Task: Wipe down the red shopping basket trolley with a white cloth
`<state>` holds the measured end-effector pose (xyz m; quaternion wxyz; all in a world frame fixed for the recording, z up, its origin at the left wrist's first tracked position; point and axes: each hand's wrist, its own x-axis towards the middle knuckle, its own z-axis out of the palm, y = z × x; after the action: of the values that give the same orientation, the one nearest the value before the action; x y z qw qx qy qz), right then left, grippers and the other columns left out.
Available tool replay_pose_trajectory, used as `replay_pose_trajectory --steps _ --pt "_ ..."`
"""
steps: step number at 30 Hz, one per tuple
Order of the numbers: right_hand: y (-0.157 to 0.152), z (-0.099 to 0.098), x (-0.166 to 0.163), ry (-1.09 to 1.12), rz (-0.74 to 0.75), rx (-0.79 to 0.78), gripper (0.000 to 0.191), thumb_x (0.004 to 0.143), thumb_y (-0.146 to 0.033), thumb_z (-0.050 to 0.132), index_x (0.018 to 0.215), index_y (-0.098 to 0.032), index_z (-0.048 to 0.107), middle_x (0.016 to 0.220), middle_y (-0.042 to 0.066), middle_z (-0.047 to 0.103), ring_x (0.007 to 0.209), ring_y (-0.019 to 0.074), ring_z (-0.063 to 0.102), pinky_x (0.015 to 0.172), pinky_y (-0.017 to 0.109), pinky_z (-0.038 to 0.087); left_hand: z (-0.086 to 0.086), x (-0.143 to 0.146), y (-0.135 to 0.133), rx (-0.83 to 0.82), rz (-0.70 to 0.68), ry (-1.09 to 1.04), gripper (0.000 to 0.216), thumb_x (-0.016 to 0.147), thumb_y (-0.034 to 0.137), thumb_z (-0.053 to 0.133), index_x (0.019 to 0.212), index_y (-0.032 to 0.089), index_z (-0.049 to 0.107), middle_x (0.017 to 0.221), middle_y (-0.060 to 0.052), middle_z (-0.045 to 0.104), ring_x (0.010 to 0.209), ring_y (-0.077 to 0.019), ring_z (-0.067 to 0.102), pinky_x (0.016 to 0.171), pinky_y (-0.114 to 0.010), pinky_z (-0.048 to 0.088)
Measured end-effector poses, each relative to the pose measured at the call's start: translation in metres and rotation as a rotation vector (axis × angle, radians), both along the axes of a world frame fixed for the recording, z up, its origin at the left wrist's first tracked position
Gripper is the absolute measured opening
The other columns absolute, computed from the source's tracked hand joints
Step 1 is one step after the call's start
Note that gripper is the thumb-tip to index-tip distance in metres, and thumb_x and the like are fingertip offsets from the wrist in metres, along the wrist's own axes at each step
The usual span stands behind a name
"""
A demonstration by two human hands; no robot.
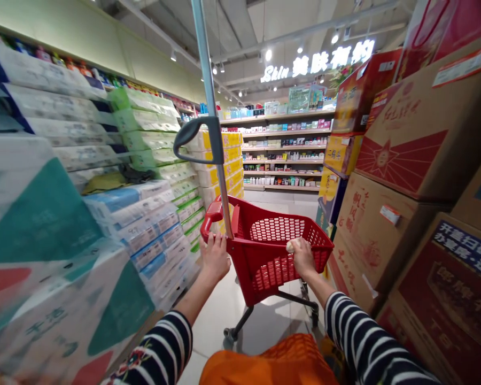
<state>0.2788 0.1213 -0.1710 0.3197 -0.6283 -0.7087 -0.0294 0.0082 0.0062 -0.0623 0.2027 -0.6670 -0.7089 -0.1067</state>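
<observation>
Orange cloth [240,369] nearest you. Your left grip [215,254] lies spread on the cart [242,267] ahead, seemingly to steady it; right grip [303,256] pinches a wad [293,245] at its rim.

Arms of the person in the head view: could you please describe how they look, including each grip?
The left sleeve and right sleeve are navy with white stripes, stopping on the forearms; the left shows a floral motif. The left grip and right grip are ungloved.
</observation>
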Motion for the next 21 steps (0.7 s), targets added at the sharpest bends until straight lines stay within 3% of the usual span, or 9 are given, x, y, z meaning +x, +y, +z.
replay_pose_trajectory --steps 3,7,11,14,21 --pt "-0.006 0.014 -0.046 0.086 0.191 0.117 0.045 0.08 -0.008 0.032 0.115 -0.019 0.059 0.127 0.01 0.049 0.123 0.0252 0.036 0.103 0.044 0.03 -0.002 0.02 -0.013 0.042 -0.068 -0.016 0.064 0.069 0.028 0.052 0.13 0.012 0.042 0.138 -0.014 0.04 0.129 -0.0332 0.027 0.106 -0.055 0.013" --pt "-0.018 0.028 -0.084 0.267 0.281 0.214 0.045 0.081 -0.01 0.031 0.116 -0.018 0.058 0.13 0.009 0.048 0.125 0.0235 0.034 0.106 0.046 0.026 0.006 0.026 -0.018 0.062 -0.189 -0.059 0.058 0.073 0.029 0.05 0.129 0.016 0.044 0.136 -0.011 0.045 0.125 -0.0286 0.036 0.108 -0.053 0.014" --pt "-0.026 0.037 -0.073 0.39 0.336 0.196 0.043 0.082 -0.014 0.033 0.117 -0.021 0.057 0.131 0.007 0.047 0.125 0.0214 0.036 0.106 0.045 0.028 0.014 0.007 -0.009 0.074 -0.202 -0.12 0.053 0.077 0.033 0.05 0.128 0.018 0.044 0.137 -0.011 0.043 0.127 -0.0268 0.036 0.105 -0.053 0.021" --pt "-0.037 0.046 -0.07 0.469 0.336 0.169 0.042 0.083 -0.016 0.034 0.117 -0.02 0.057 0.132 0.007 0.047 0.125 0.0201 0.038 0.107 0.042 0.03 0.014 0.002 -0.003 0.055 -0.264 -0.108 0.045 0.079 0.032 0.051 0.122 0.021 0.049 0.131 -0.009 0.051 0.124 -0.0259 0.04 0.104 -0.052 0.024" --pt "-0.069 0.058 -0.079 0.509 0.335 0.288 0.047 0.085 -0.015 0.033 0.131 -0.011 0.044 0.136 0.012 0.043 0.129 0.0209 0.034 0.107 0.041 0.032 0.014 0.052 -0.012 0.105 -0.235 -0.164 0.041 0.08 0.035 0.053 0.118 0.022 0.052 0.125 -0.008 0.055 0.122 -0.0247 0.042 0.1 -0.045 0.029"
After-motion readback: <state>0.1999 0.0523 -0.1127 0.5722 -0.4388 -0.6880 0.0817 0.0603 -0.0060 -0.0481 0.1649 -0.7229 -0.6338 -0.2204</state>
